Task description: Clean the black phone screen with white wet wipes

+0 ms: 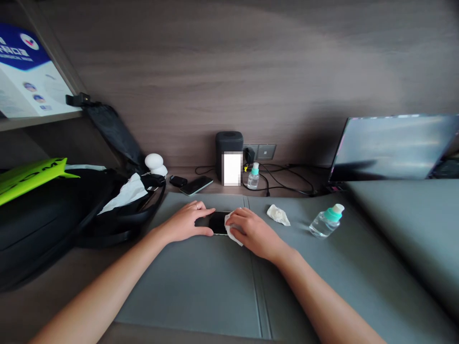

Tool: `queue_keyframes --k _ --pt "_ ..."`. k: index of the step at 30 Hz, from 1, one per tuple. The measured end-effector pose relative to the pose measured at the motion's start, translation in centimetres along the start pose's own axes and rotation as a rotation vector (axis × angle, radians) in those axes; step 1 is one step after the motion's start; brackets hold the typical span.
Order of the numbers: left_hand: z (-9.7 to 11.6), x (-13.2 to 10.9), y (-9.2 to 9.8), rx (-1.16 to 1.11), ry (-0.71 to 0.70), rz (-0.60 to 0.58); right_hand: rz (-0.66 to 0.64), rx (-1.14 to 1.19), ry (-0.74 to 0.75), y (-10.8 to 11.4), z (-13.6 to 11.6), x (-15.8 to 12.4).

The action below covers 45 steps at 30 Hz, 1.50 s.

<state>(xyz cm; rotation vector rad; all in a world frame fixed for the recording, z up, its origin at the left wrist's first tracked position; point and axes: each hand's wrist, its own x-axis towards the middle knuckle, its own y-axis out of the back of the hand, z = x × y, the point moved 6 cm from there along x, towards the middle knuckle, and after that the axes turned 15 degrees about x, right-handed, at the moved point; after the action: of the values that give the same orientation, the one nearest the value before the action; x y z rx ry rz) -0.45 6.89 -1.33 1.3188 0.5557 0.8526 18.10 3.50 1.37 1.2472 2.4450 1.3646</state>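
A dark-screened smartphone (218, 223) lies flat on the grey desk mat (193, 286), its long side running left to right. My left hand (184, 222) grips its left end, index finger along the far edge and thumb along the near edge. On the screen's right part, a white tissue (236, 237) is pressed down by my right hand (253, 229), whose bent fingers cover most of it. To the right rest a crumpled tissue (278, 215) and a clear bottle with a turquoise neck and white cap (324, 222).
Behind the mat stand a black cylindrical speaker-like device (229, 141), a small clear bottle (253, 179), cables (287, 177) and another phone (196, 185). A black bag (43, 220) sits at left. At right are a monitor (387, 148) and a grey raised surface (412, 215).
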Motion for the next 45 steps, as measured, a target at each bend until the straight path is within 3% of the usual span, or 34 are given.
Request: queue_keyframes --k 6,13,19,32,39,45 --pt "0.1 -0.1 0.2 0.008 -0.010 0.005 0.078 -0.033 -0.055 0.6 0.8 0.0" --pt "0.1 -0.2 0.2 0.031 -0.013 0.010 0.010 0.077 0.012 0.8 0.3 -0.3" --pt "0.1 -0.1 0.2 0.008 0.003 0.006 -0.061 0.079 -0.039 1.2 0.8 -0.4" --pt "0.1 -0.2 0.2 0.010 0.003 -0.011 -0.054 0.020 -0.006 1.1 -0.2 -0.5" --pt "0.7 -0.4 0.0 0.003 -0.041 0.016 -0.045 -0.011 0.046 -0.3 -1.2 0.1" --pt "0.8 -0.2 0.2 -0.020 -0.032 0.016 -0.015 -0.056 0.010 1.1 0.0 -0.3"
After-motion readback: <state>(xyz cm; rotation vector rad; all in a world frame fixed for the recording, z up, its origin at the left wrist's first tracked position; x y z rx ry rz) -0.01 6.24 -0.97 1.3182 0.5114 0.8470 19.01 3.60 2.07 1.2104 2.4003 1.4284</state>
